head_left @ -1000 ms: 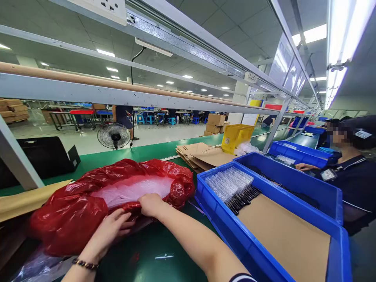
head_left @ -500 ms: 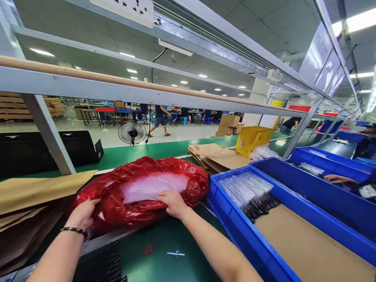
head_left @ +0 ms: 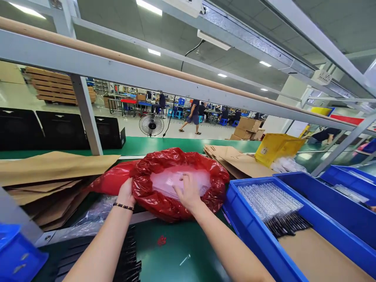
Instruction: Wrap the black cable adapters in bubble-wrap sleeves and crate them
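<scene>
A crumpled red plastic bag lies open on the green bench, with a pile of clear plastic sleeves inside it. My left hand, with a bead bracelet on the wrist, is closed on the bag's left edge. My right hand reaches into the bag's mouth with fingers spread flat on the clear sleeves. To the right stands a blue bin with a row of bagged black pens on a cardboard liner.
Flat brown cardboard sheets lie at left, more cardboard and a yellow crate behind the bag. Black parts sit at the near edge. A grey frame post rises at left. People move about in the background.
My right hand has moved from the bag's front rim into its mouth, onto the clear sleeves. My left hand shifted along the bag's left edge. The view has turned left.
</scene>
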The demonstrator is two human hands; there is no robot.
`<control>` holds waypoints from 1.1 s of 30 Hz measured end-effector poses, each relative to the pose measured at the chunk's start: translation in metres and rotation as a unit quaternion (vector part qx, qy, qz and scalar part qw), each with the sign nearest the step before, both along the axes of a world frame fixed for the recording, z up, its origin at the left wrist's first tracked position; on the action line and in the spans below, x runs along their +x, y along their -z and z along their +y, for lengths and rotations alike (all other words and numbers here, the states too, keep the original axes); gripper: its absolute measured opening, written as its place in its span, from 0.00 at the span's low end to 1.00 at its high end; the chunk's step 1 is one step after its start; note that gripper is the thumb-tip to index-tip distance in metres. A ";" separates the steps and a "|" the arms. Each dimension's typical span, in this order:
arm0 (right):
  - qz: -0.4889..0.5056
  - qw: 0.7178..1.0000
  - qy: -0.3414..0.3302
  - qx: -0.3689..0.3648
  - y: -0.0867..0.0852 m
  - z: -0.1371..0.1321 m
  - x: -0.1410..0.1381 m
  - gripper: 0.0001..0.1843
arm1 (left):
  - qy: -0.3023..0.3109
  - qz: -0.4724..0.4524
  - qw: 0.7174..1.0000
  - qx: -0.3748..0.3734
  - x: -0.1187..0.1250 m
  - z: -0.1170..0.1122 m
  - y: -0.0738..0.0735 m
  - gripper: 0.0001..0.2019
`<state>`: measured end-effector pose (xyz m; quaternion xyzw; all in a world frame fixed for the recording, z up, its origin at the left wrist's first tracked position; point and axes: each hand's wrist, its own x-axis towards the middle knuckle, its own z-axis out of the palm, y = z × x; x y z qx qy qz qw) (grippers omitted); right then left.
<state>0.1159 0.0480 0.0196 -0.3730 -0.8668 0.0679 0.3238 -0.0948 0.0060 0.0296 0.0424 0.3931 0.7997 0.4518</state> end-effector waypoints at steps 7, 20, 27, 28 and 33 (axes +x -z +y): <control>-0.155 0.967 -0.114 0.167 -0.024 0.009 -0.066 0.34 | 0.137 0.058 0.989 0.006 0.019 -0.002 0.001 0.12; -0.166 0.983 -0.059 0.041 -0.056 0.059 -0.102 0.16 | -0.070 0.503 0.855 -0.108 0.032 -0.040 -0.028 0.27; -0.193 0.979 -0.067 0.016 -0.078 0.049 -0.128 0.12 | -0.082 0.803 0.539 -0.239 0.066 -0.028 -0.020 0.35; -0.201 0.977 -0.075 0.013 -0.081 0.048 -0.128 0.12 | -0.093 0.797 0.537 -0.260 0.060 -0.021 -0.016 0.36; -0.233 0.962 -0.145 0.010 -0.093 0.058 -0.112 0.11 | -0.054 0.744 0.604 -0.281 0.011 0.002 -0.002 0.26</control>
